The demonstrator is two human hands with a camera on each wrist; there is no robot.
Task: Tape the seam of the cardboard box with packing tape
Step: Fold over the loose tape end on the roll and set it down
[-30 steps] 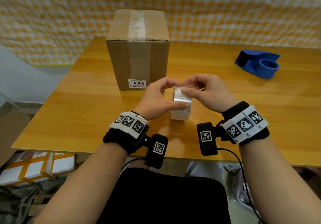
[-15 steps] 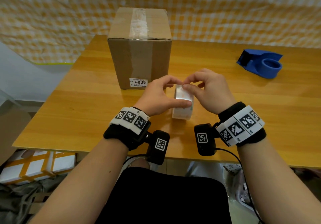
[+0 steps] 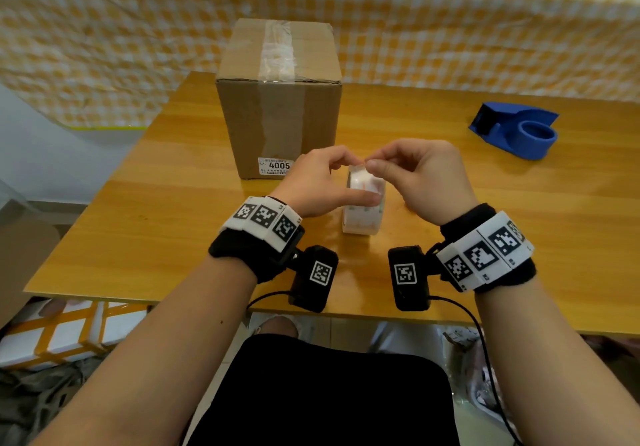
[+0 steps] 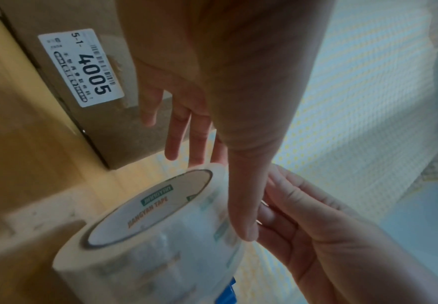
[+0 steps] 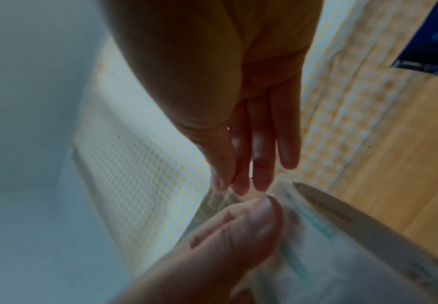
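Observation:
A closed cardboard box stands on the wooden table, with a strip of clear tape along its top seam and a white "4005" label low on its front. Just in front of it a roll of clear packing tape stands on edge on the table. My left hand grips the roll, thumb on its near side and fingers behind. At the top of the roll my right hand pinches the loose tape end between thumb and fingertips.
A blue tape dispenser lies at the far right of the table. A yellow checked cloth hangs behind the table. White and orange boxes sit on the floor at the left, below the table's near edge.
My right fingers have lifted slightly at the top of the roll, picking at the tape end. The left hand has kept its grip and the roll has stayed in place.

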